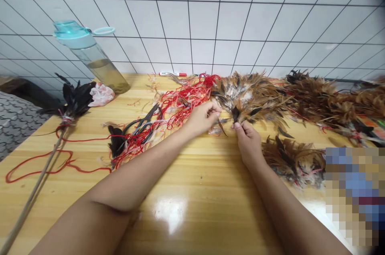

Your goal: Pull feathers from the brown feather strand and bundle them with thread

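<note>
Over the table [192,183], the left hand [203,118] pinches a slim feather [222,127] left of the right hand [249,140], whose closed fingertips grip a dark tuft [236,114] before the far brown pile [264,94], light pressure likely sparing both

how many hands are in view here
2: the left hand beside the red strings, the right hand pinching dark feathers. Pixelation at lower right could hide others.

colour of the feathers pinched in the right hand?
Very dark, brownish black: the feathers at the right hand show best in the head view.
</note>
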A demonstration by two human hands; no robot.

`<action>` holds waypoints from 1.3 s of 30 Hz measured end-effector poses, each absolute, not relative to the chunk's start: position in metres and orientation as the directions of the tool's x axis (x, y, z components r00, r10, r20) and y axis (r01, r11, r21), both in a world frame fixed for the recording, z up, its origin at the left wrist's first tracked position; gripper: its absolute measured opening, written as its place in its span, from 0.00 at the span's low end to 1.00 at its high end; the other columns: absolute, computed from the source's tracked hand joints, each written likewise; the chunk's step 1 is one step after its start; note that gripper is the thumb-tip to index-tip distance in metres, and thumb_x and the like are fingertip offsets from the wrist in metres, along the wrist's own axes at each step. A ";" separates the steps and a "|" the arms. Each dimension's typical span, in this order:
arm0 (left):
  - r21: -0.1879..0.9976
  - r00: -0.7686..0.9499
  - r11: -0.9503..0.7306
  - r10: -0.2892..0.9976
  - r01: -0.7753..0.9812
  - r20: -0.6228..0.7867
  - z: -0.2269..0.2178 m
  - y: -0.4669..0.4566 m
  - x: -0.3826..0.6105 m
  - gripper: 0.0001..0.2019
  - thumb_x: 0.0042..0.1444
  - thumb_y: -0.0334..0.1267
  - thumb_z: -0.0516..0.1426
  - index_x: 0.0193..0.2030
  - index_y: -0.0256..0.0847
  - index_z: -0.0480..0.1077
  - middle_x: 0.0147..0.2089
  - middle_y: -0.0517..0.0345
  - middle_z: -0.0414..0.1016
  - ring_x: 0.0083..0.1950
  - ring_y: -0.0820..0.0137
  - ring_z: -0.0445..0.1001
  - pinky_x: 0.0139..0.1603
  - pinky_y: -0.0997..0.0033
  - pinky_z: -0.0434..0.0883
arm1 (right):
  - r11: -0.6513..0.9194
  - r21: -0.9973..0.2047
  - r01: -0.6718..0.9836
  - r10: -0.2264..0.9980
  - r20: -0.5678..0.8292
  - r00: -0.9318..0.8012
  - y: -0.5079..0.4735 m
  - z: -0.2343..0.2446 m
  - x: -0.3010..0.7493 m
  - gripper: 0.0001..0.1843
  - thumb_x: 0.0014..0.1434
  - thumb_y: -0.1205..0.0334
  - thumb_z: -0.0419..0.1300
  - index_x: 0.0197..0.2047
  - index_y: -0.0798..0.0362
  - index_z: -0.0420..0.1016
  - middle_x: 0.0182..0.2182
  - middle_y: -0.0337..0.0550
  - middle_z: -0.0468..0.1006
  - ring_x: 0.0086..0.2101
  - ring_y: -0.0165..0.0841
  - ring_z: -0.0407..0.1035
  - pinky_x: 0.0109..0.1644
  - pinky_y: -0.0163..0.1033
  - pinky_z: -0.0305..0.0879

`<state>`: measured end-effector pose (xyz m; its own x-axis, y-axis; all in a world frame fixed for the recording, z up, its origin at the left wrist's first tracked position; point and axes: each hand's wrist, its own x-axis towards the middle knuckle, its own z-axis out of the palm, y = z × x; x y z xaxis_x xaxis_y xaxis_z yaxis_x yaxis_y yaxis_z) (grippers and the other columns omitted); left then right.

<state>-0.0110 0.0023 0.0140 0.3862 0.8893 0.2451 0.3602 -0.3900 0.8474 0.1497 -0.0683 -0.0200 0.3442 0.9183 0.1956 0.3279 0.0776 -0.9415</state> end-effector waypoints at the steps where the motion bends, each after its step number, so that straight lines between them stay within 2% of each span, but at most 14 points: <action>1: 0.805 0.399 -0.424 0.880 0.415 0.257 0.015 0.006 -0.015 0.05 0.54 0.33 0.55 0.35 0.37 0.71 0.33 0.59 0.73 0.32 0.75 0.68 0.35 0.75 0.65 | 0.071 -0.947 0.314 0.914 0.187 0.359 -0.069 -0.019 0.149 0.14 0.57 0.51 0.54 0.28 0.52 0.72 0.25 0.37 0.71 0.31 0.32 0.63 0.38 0.37 0.58; 4: 0.700 0.483 -0.511 0.834 0.498 0.265 0.015 0.011 -0.022 0.05 0.52 0.29 0.55 0.34 0.37 0.72 0.34 0.58 0.72 0.33 0.74 0.68 0.36 0.74 0.65 | 0.072 -0.953 0.294 0.909 0.184 0.373 -0.069 -0.017 0.149 0.15 0.56 0.51 0.54 0.28 0.53 0.71 0.24 0.37 0.70 0.31 0.32 0.63 0.38 0.37 0.58; 8: 0.584 0.670 -0.678 0.686 0.447 0.284 0.008 0.008 -0.020 0.10 0.52 0.28 0.55 0.39 0.40 0.75 0.37 0.55 0.71 0.40 0.71 0.69 0.42 0.72 0.66 | 0.072 -0.952 0.297 0.910 0.185 0.371 -0.069 -0.016 0.149 0.14 0.56 0.51 0.54 0.27 0.53 0.71 0.24 0.37 0.69 0.30 0.32 0.62 0.38 0.37 0.58; 11: 0.471 0.741 -0.775 0.593 0.420 0.315 0.000 0.004 -0.015 0.11 0.53 0.29 0.55 0.41 0.42 0.75 0.39 0.54 0.71 0.44 0.68 0.68 0.47 0.69 0.65 | 0.085 -0.951 0.297 0.912 0.195 0.362 -0.069 -0.017 0.149 0.14 0.56 0.52 0.55 0.28 0.52 0.71 0.25 0.37 0.70 0.32 0.32 0.63 0.39 0.37 0.59; 14: 0.391 0.751 -0.803 0.577 0.449 0.322 -0.003 0.001 -0.012 0.09 0.56 0.31 0.53 0.36 0.42 0.75 0.37 0.54 0.69 0.42 0.68 0.66 0.44 0.69 0.64 | 0.094 -0.947 0.306 0.912 0.205 0.356 -0.069 -0.019 0.149 0.14 0.56 0.51 0.55 0.28 0.52 0.71 0.25 0.37 0.70 0.31 0.32 0.63 0.39 0.37 0.59; 17: 0.371 0.744 -0.810 0.574 0.454 0.342 0.000 -0.001 -0.012 0.10 0.57 0.32 0.51 0.31 0.40 0.73 0.37 0.53 0.69 0.41 0.68 0.65 0.43 0.69 0.64 | 0.090 -0.942 0.324 0.913 0.208 0.351 -0.069 -0.019 0.149 0.15 0.56 0.51 0.54 0.28 0.52 0.71 0.24 0.36 0.69 0.30 0.32 0.62 0.37 0.37 0.58; 21: 0.410 0.724 -0.807 0.574 0.424 0.383 0.010 0.000 -0.015 0.08 0.57 0.31 0.52 0.31 0.38 0.71 0.37 0.52 0.71 0.42 0.68 0.66 0.46 0.68 0.64 | 0.082 -0.935 0.344 0.916 0.206 0.343 -0.069 -0.019 0.150 0.15 0.56 0.50 0.54 0.27 0.53 0.72 0.23 0.36 0.69 0.29 0.31 0.62 0.36 0.37 0.58; 28: 0.470 0.780 -0.803 0.540 0.366 0.315 0.021 -0.001 -0.017 0.05 0.54 0.31 0.52 0.31 0.38 0.69 0.32 0.55 0.73 0.37 0.69 0.69 0.42 0.69 0.64 | 0.082 -0.896 0.436 0.910 0.245 0.333 -0.068 -0.021 0.151 0.15 0.56 0.52 0.55 0.26 0.53 0.74 0.23 0.38 0.69 0.28 0.32 0.62 0.35 0.38 0.58; 31: 0.540 0.725 -0.765 0.587 0.351 0.360 0.022 -0.002 -0.015 0.04 0.53 0.31 0.53 0.30 0.38 0.69 0.32 0.55 0.73 0.38 0.69 0.69 0.42 0.69 0.64 | 0.088 -0.879 0.468 0.907 0.266 0.328 -0.068 -0.023 0.152 0.16 0.56 0.52 0.55 0.24 0.53 0.73 0.23 0.38 0.68 0.28 0.32 0.62 0.34 0.38 0.57; 33: 0.686 0.623 -0.655 0.689 0.316 0.371 0.022 -0.001 -0.015 0.04 0.53 0.32 0.54 0.30 0.38 0.69 0.32 0.56 0.72 0.36 0.71 0.69 0.40 0.71 0.65 | 0.088 -0.879 0.469 0.903 0.270 0.335 -0.068 -0.023 0.152 0.16 0.56 0.52 0.54 0.25 0.53 0.73 0.23 0.38 0.69 0.28 0.32 0.62 0.35 0.37 0.58; 36: 0.915 0.472 -0.350 0.853 0.200 0.223 0.020 0.004 -0.015 0.06 0.54 0.37 0.55 0.33 0.37 0.68 0.28 0.60 0.70 0.30 0.75 0.67 0.33 0.75 0.63 | 0.078 -0.891 0.447 0.898 0.257 0.357 -0.068 -0.023 0.152 0.15 0.57 0.52 0.54 0.28 0.53 0.74 0.25 0.39 0.70 0.29 0.32 0.63 0.36 0.38 0.58; 39: 0.959 0.390 -0.186 0.916 0.213 0.091 0.017 0.010 -0.017 0.07 0.53 0.39 0.56 0.33 0.36 0.68 0.26 0.62 0.68 0.27 0.76 0.64 0.31 0.76 0.62 | 0.057 -0.902 0.427 0.897 0.234 0.374 -0.069 -0.021 0.151 0.16 0.57 0.51 0.54 0.28 0.53 0.74 0.25 0.39 0.71 0.30 0.33 0.63 0.37 0.38 0.58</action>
